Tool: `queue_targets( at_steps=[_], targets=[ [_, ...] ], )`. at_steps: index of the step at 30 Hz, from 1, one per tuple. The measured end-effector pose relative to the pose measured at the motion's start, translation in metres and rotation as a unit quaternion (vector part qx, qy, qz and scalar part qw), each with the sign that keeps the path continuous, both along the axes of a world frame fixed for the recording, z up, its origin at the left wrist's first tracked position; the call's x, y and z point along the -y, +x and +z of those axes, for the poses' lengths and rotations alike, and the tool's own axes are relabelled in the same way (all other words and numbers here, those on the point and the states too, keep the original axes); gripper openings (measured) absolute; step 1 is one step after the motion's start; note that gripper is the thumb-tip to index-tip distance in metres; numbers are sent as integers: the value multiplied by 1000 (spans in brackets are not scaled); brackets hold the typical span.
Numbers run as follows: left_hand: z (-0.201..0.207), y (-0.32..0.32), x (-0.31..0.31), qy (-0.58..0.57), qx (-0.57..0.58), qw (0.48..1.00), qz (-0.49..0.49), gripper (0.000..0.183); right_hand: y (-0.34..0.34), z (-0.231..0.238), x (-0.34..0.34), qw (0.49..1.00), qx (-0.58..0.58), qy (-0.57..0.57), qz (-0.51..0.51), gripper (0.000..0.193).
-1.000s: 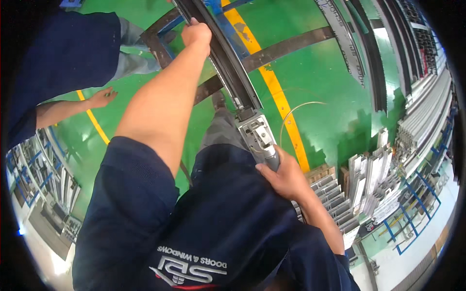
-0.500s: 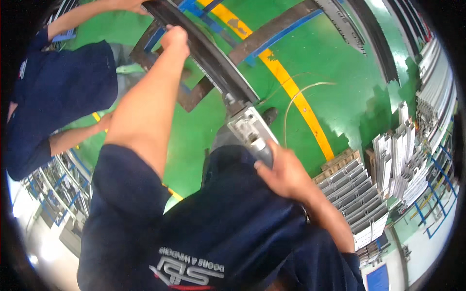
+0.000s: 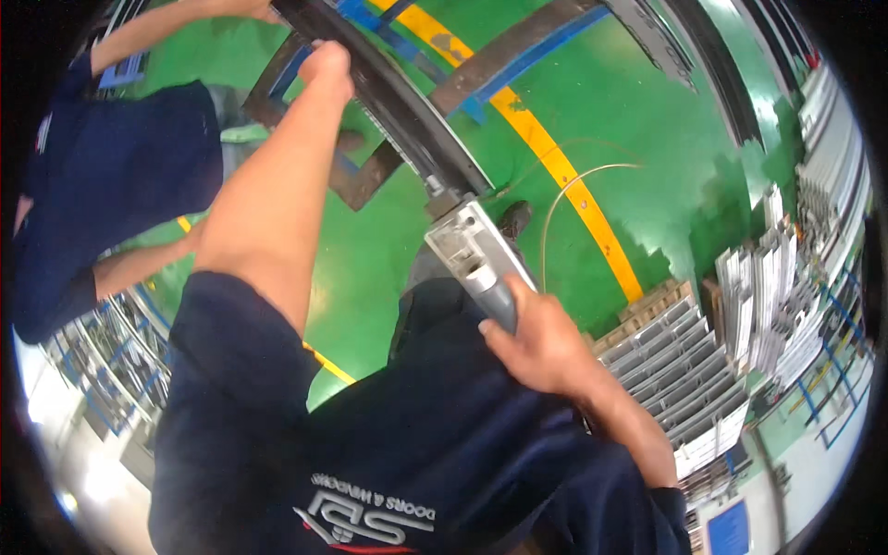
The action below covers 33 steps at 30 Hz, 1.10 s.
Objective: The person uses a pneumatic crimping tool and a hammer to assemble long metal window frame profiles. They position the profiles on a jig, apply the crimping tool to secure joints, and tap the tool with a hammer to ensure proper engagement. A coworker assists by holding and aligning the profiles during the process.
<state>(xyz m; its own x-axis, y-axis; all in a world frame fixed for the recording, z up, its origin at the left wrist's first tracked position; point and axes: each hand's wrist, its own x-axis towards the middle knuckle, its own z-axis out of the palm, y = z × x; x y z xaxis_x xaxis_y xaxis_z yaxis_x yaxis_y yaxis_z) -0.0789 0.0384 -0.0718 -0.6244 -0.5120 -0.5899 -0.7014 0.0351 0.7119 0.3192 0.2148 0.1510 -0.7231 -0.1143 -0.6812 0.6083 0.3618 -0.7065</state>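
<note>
A long dark profile (image 3: 388, 102) runs diagonally from the top toward my body. My left hand (image 3: 327, 72) is closed over its near-left edge, partway along, with the arm stretched out. At the profile's lower end is a boxy silver metal piece (image 3: 462, 242) with a recess in its face. My right hand (image 3: 546, 347) is wrapped round a grey cylindrical handle (image 3: 498, 305) with a pale end, which meets the silver piece. How the handle joins the silver piece cannot be made out.
A co-worker (image 3: 129, 166) in dark blue stands at the left, one hand near the profile's far end. A dark-topped, blue-edged frame (image 3: 518, 55) stands under the profile. A thin hose (image 3: 555, 199) curves over the green floor. Stacked profiles (image 3: 661, 370) lie on a pallet at the right.
My right hand and the silver piece have shifted slightly left. My left hand has moved slightly up and left in view, keeping its hold. The view itself has also shifted a little.
</note>
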Motion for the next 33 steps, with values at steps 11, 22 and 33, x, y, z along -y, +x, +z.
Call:
queue_targets(
  at_steps=[11,22,33],
  targets=[
    [21,1,-30,-107,21,993,-42,67,-2,0,-15,997,68,-16,-16,51],
    [13,5,-19,-56,3,998,-22,71,29,-23,-9,998,-14,-8,-56,47],
    [12,-1,-38,-78,2,996,-33,71,27,-9,-18,998,65,2,-25,45]
  ],
)
